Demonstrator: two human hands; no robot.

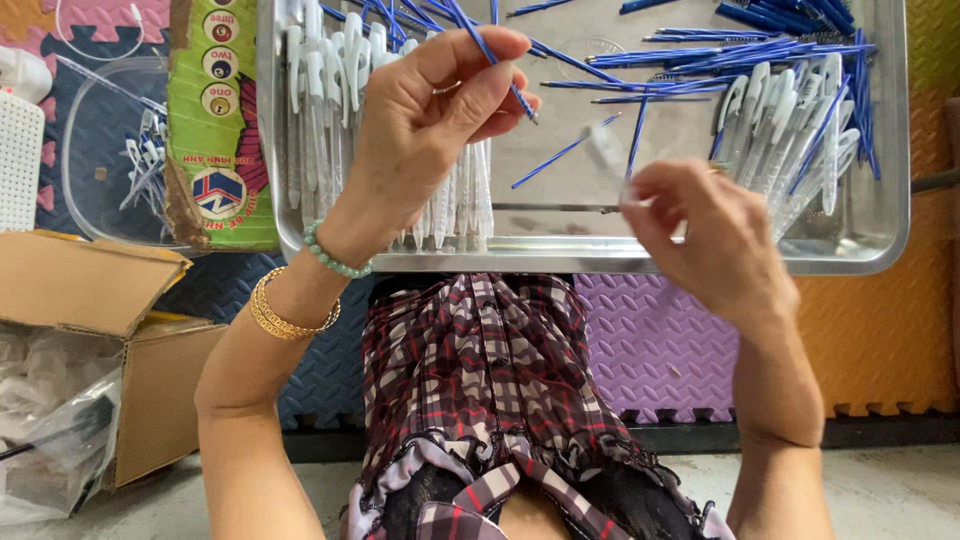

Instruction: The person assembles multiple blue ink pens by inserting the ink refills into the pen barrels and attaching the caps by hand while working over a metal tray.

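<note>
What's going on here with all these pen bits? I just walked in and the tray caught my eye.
A person sits on the floor at a metal tray and works with pen parts. The left hand pinches a thin blue ink refill between thumb and fingers. The right hand holds a clear pen barrel, blurred, tip raised toward the left hand. In the tray lie loose blue refills and rows of white pen barrels. An open cardboard box stands to the left.

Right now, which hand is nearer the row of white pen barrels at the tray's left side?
Left. The left hand hovers right over the white pen barrels; the right hand is off toward the tray's right side.
</note>
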